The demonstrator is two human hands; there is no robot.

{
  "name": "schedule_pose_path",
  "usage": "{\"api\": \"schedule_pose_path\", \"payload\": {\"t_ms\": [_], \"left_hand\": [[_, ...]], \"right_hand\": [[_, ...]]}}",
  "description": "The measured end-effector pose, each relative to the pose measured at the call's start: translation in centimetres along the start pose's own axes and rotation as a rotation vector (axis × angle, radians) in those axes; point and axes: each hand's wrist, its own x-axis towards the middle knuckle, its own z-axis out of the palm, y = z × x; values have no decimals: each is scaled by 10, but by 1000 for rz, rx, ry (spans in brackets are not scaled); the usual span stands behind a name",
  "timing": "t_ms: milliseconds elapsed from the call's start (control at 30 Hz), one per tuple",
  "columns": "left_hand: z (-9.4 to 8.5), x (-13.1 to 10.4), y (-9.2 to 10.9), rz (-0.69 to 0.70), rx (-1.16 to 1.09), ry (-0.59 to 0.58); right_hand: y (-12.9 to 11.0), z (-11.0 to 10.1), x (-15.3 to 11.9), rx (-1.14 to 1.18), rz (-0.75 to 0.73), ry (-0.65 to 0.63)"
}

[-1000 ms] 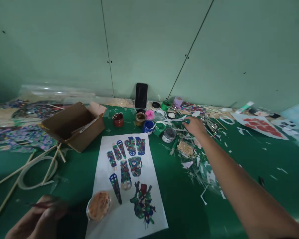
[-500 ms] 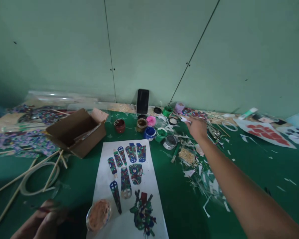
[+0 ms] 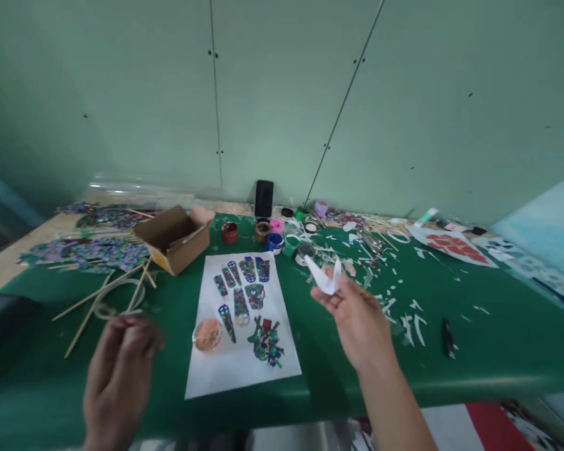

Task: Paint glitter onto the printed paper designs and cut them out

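Right hand [image 3: 357, 316] | centre frame, palm up, pinched white paper scrap [image 3: 324, 280] at fingertips, lifted above green table [image 3: 498, 351]; left hand [image 3: 117, 376] | lower left, blurred, loosely curled, contents not discernible; painted cutouts sheet [image 3: 244, 351] | flat between hands

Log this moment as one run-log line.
right hand: holds white paper scrap | left hand: raised, blurred, grip unclear | white sheet: painted cutouts on green table

One box [image 3: 175, 236], one phone [image 3: 264, 198] — two hands [image 3: 357, 316]
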Motion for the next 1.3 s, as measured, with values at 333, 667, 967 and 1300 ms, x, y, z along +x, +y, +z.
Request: {"api": "schedule_pose_path", "payload": {"t_ms": [333,667,967,1300], "left_hand": [[89,-66,10,-316,-91,-495],[90,-51,12,-362,11,-610],[80,-46,12,-406,51,-817],[78,-54,9,-401,-61,-711]], "right_hand": [[35,20,-89,184,267,-4],[40,2,-83,-216,-91,-137],[33,3,-74,-274,99,-318],[31,15,-82,-164,-15,-188]]}}
